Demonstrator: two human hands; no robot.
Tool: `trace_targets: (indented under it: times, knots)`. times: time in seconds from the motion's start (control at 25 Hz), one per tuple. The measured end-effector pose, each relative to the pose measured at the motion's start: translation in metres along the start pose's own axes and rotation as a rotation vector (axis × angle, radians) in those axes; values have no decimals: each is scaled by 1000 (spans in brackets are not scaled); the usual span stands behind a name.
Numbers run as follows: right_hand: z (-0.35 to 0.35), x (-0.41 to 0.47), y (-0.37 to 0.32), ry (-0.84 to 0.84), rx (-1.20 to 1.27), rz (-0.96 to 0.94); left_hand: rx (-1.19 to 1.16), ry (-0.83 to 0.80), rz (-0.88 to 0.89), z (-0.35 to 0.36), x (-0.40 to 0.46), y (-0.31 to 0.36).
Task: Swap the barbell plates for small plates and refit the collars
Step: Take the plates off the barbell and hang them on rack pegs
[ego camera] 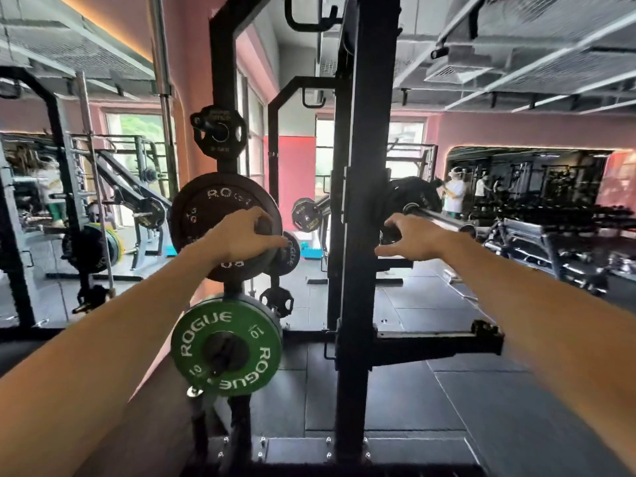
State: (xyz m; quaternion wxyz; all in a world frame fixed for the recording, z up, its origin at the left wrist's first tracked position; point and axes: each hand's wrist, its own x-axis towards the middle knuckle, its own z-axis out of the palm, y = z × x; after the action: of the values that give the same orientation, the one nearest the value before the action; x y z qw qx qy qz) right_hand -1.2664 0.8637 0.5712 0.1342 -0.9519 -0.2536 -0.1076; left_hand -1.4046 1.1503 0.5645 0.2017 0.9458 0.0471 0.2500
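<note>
A person's left hand (246, 235) grips the lower right edge of a large black disc plate (220, 215) stored on a peg of the rack's left post (223, 80), fingers curled round the rim near its centre hub. The plate is round, matte, rubber-looking, with worn pale lettering. Just beyond the left fingertips, a smaller black plate (292, 251) sits partly hidden behind the big one, its white lettering running vertically.

The right hand (409, 237) reaches out flat with fingers spread and relaxed, holding nothing. Its fingertips lie beside the rack's thick black steel upright (358, 201), which stands between the two hands. Just above the right fingers, the smooth chrome sleeve of the barbell (437, 216) juts toward the camera, bare at this end; whether the fingers touch it cannot be told.

Below the left hand hangs one glossy green plate (225, 346), white-lettered, on a lower peg. Above the left fingers, one small black plate with grip cut-outs (218, 132) hangs on the top peg; another small cut-out plate (277, 301) hangs low, to the right of the green one. That makes five plates counted on this storage post.

Beyond the fingers, a second loaded bar (309, 213) shows behind the upright. Dark rubber tile flooring (447, 390) lies underneath, and pink walls (516, 129) close the room.
</note>
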Motion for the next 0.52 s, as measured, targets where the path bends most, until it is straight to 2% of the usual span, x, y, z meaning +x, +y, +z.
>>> trace_targets:
  times: [0.28,0.52]
  knots:
    - [-43,-49,110,52,-17,122,-21,-32,100,59,22,107]
    - [-78,-55,249,69,19,174,-83,-9,104,147,72,213]
